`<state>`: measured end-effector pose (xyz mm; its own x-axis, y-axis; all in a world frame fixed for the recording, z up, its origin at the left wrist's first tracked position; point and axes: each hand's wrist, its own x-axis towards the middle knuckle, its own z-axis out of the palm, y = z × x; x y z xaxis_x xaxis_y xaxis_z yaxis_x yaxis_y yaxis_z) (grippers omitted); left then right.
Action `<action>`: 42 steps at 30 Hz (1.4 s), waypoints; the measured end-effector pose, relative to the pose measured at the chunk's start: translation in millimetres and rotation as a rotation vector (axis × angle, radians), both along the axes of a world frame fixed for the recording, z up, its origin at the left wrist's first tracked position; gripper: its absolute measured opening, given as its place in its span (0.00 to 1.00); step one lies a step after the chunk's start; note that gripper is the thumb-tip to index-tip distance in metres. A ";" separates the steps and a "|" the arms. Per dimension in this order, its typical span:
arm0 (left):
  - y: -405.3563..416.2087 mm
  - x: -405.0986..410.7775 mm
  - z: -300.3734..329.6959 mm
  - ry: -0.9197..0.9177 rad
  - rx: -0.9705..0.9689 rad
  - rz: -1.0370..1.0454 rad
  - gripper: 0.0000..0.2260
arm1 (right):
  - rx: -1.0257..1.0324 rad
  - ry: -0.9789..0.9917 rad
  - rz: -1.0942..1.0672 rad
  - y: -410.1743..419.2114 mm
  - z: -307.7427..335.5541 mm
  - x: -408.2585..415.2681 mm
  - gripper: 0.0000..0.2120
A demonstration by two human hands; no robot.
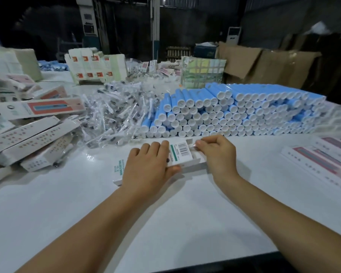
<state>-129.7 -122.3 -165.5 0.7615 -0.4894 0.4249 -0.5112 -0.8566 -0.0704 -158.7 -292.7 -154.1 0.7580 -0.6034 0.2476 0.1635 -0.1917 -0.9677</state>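
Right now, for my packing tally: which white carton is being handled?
The barcode-labelled carton by the blue tubes: the left hand holds it, the right hand pinches its end flap. The piled cartons lie untouched.

Place: a packing workshop inside a dark warehouse hall.
Worktable: long and white, with goods piled in bulk along its far and left edges.
Stock: blue tubes stacked in rows at the far edge, with a heap of clear-bagged parts beside them.
Packaging: printed boxes heaped at the left edge; flat carton blanks stand at the far edge.
Work in hand: a barcoded carton, gripped by the left hand and pinched by the right hand.
Surroundings: brown shipping cardboard and a floor-standing air conditioner.
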 end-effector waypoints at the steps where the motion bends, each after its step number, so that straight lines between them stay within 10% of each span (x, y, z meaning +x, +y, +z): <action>1: -1.5 -0.3 -0.2 -0.006 -0.004 -0.004 0.37 | -0.022 0.021 0.021 3.3 -2.8 -0.7 0.06; 27: -2.4 -5.5 3.6 -0.013 -0.089 0.076 0.34 | -0.160 -0.011 0.222 18.5 -15.0 -23.7 0.13; 34: -6.5 -11.7 2.9 -0.066 -0.038 0.046 0.35 | -0.240 0.099 0.184 15.0 -11.1 -14.0 0.29; 42: -10.0 -16.5 2.1 -0.109 -0.004 0.040 0.33 | -0.268 0.106 0.110 21.9 -12.2 -15.0 0.07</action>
